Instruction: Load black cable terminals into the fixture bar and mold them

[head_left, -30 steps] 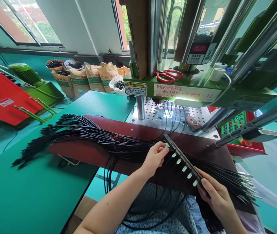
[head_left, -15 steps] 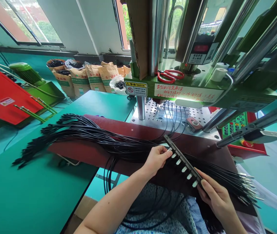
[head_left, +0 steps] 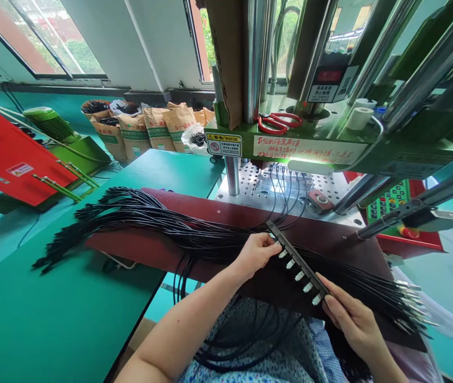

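A dark narrow bar (head_left: pixel 300 261) with a row of several silver metal connectors (head_left: pixel 299 276) along its near side slants across my lap. Its lower end is gripped between the thumb and fingers of my right hand (head_left: pixel 349 319). At the upper end, my left hand (head_left: pixel 256 255) pinches the topmost connector, mostly hidden by the fingertips. Behind and beneath the bar, a thick bundle of black cables (head_left: pixel 194 229) stretches across the brown board (head_left: pixel 218 210). More black cables (head_left: pixel 246 359) hang in loops over my lap.
Beyond the board stands a green press (head_left: pixel 370 149) with a perforated metal plate (head_left: pixel 230 202); several cables run into it. Red-handled scissors (head_left: pixel 278 123) lie on the press. A green table (head_left: pixel 70 314) is at left, a control panel (head_left: pixel 389 205) at right, paper sacks (head_left: pixel 158 127) behind.
The view has shifted slightly, moving the background a little to the right. Both hands keep hold at the same ends of the bar, with hardly any movement.
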A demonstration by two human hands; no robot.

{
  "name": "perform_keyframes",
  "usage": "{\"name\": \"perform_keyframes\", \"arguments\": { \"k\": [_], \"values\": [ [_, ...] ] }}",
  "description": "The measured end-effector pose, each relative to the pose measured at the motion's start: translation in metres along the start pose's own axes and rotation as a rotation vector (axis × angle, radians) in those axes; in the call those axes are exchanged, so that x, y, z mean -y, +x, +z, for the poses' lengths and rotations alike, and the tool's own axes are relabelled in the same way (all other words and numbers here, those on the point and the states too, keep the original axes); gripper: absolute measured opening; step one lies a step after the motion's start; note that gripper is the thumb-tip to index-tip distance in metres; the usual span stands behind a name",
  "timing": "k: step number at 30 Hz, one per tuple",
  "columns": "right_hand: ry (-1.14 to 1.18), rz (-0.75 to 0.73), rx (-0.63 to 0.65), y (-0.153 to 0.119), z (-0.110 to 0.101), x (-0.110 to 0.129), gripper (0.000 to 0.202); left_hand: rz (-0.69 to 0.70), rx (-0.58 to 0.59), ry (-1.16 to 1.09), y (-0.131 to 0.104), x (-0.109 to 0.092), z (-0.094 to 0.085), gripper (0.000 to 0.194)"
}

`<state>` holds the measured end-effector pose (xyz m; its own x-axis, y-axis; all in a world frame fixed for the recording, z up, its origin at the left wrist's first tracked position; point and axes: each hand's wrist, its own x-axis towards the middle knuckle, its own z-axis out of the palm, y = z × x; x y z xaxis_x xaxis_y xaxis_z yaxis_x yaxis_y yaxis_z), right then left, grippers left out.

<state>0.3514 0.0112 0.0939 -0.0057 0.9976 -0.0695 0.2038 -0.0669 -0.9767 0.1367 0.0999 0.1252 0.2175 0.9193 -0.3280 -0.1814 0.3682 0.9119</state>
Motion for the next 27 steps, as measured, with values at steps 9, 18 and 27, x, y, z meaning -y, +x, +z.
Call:
{"name": "perform_keyframes", "arguments": {
  "k": [9,18,27],
  "values": [
    [0.375,0.242,-0.179,-0.001,0.002,0.005,0.040,0.032,0.198,0.108,-0.016,-0.004,0.001,0.036],
    [0.411,0.238,-0.146,0.000,0.001,0.001,0.042,-0.083,0.169,-0.069,-0.015,0.013,0.019,0.027],
    [0.302,0.149,-0.094,-0.001,0.004,-0.005,0.048,-0.074,0.154,-0.043,-0.009,0.003,0.024,0.026]
  ]
}}
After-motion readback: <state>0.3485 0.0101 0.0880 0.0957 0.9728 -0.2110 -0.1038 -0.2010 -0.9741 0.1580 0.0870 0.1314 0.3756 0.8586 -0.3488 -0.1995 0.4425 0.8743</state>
